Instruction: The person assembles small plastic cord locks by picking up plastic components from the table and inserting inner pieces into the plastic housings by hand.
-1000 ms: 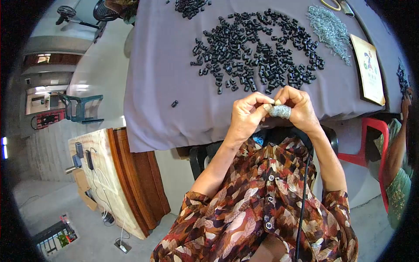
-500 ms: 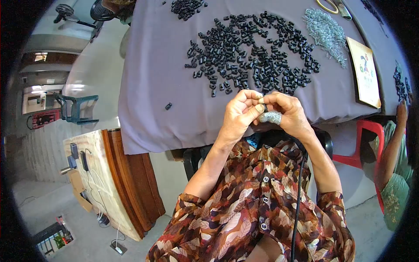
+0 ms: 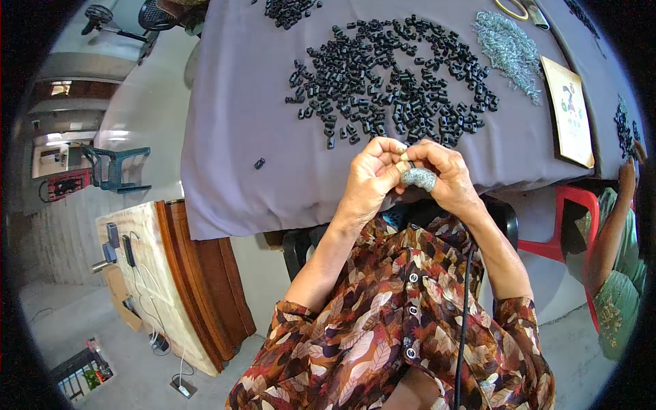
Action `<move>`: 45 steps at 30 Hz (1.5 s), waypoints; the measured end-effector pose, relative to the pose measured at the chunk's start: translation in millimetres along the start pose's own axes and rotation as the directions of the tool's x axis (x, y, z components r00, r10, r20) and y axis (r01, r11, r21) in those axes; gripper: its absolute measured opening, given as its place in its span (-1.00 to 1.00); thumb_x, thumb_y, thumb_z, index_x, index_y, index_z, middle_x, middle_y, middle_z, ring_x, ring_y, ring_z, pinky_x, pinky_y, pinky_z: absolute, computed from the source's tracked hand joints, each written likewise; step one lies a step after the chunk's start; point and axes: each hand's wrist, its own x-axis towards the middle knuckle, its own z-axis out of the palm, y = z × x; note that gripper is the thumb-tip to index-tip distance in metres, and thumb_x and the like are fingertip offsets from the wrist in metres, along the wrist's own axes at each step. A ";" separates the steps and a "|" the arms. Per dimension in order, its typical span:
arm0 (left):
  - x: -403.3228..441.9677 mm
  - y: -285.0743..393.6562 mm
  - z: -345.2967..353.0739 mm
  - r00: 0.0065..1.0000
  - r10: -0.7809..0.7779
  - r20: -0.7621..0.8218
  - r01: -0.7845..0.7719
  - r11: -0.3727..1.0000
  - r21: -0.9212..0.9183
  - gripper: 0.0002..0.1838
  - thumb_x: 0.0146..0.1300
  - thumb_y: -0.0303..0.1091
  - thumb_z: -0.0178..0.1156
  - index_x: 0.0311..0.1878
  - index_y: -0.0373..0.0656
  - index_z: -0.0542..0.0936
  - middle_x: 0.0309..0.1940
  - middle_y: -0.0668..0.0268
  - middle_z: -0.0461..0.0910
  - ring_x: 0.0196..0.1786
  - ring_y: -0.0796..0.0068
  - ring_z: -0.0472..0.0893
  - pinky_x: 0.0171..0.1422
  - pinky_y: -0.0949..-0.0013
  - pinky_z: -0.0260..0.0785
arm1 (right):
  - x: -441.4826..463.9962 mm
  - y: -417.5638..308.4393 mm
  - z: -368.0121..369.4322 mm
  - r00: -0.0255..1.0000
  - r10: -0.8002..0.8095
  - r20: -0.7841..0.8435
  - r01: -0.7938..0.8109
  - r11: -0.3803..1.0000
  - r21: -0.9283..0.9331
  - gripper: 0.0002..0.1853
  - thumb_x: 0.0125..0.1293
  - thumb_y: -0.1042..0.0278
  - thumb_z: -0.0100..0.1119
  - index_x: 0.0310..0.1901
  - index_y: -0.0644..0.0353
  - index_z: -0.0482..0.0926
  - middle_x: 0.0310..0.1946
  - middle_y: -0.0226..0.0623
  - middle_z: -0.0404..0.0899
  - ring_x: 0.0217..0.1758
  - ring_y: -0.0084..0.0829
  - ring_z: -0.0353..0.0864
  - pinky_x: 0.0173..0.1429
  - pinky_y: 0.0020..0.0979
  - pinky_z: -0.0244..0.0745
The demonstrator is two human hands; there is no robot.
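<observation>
The seated person, in a short-sleeved shirt [image 3: 383, 294] patterned with brown, rust and cream leaves, had both bare hands together just off the near edge of a desk [image 3: 232, 82] draped in purplish-grey cloth [image 3: 225, 184]. The left hand [image 3: 367, 179] and the right hand [image 3: 449, 178] met at the fingertips, the fingers of both pinched closed about a small dark piece [image 3: 411, 164]. Most of that piece was hidden by the fingers, so I could not make out its shape. A speckled silvery-grey wrapping [image 3: 418, 179] covered what looked like the right thumb.

Just beyond the hands a broad, loose spread of small shiny black cylindrical pieces [image 3: 403, 89] lay on the cloth, with a smaller heap of similar black pieces [image 3: 287, 10] past it at the far side. One single black cylindrical piece [image 3: 260, 163] lay well apart, over to the left. To the right of the big spread sat a tangled heap of tiny silvery-grey bits [image 3: 509, 51], and near it, a flat cream rectangular board or booklet [image 3: 569, 113] with a small coloured print. A yellowish ring-shaped object [image 3: 512, 8] lay beyond the silvery heap.

At the far right, another person's hand [image 3: 639, 152] was near more dark pieces [image 3: 622, 126], the green sleeve [image 3: 618, 307] of that person close to a red plastic chair [image 3: 559, 225]
</observation>
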 end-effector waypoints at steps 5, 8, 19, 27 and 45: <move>1.0 1.6 2.0 1.000 -0.024 -0.003 0.024 1.000 -0.017 -0.75 0.23 -0.50 0.11 -0.02 -0.23 0.41 -0.27 0.32 0.56 -0.33 0.68 0.51 -0.36 0.65 0.35 | 0.8 0.0 -0.2 1.000 0.006 -0.009 -0.005 1.000 0.006 -0.77 0.06 0.37 0.30 -0.25 0.24 0.54 -0.55 -0.42 0.38 -0.52 -0.58 0.33 -0.41 -0.51 0.28; 1.4 4.1 1.7 0.999 -0.053 0.008 0.053 0.996 -0.066 -0.74 0.24 -0.50 0.11 0.00 -0.24 0.41 -0.27 0.32 0.56 -0.32 0.67 0.52 -0.34 0.63 0.36 | 2.0 0.9 0.7 1.000 0.024 -0.020 -0.024 0.999 0.033 -0.76 0.05 0.38 0.31 -0.24 0.24 0.55 -0.54 -0.44 0.37 -0.52 -0.60 0.31 -0.42 -0.53 0.26; -0.3 4.0 -0.5 0.998 -0.057 0.029 0.061 0.989 -0.132 -0.76 0.26 -0.45 0.10 -0.02 -0.21 0.41 -0.27 0.36 0.55 -0.31 0.69 0.52 -0.33 0.64 0.38 | 0.8 -5.5 0.8 1.000 -0.006 -0.001 0.006 0.999 -0.039 -0.79 0.07 0.45 0.24 -0.21 0.21 0.55 -0.53 -0.35 0.37 -0.47 -0.47 0.38 -0.38 -0.46 0.31; 0.2 7.3 -0.6 0.995 -0.069 0.071 0.075 0.994 -0.079 -0.72 0.24 -0.34 0.14 -0.03 -0.24 0.42 -0.30 0.33 0.54 -0.34 0.64 0.52 -0.34 0.59 0.39 | 0.7 -3.7 -2.5 0.998 -0.055 0.024 0.056 0.996 -0.067 -0.83 0.09 0.47 0.19 -0.24 0.19 0.52 -0.52 -0.30 0.42 -0.45 -0.35 0.46 -0.35 -0.41 0.37; -24.0 61.8 -31.5 0.917 0.228 -0.328 -0.063 0.893 0.446 -0.87 0.18 -0.50 0.14 -0.20 -0.25 0.57 -0.55 0.50 0.43 -0.57 0.79 0.28 -0.53 0.69 0.10 | 11.6 27.7 -133.7 0.886 -0.083 -0.457 -0.214 0.800 -0.560 -0.82 0.06 0.61 0.14 -0.25 0.24 0.57 -0.38 -0.16 0.54 -0.35 -0.31 0.57 -0.23 -0.39 0.45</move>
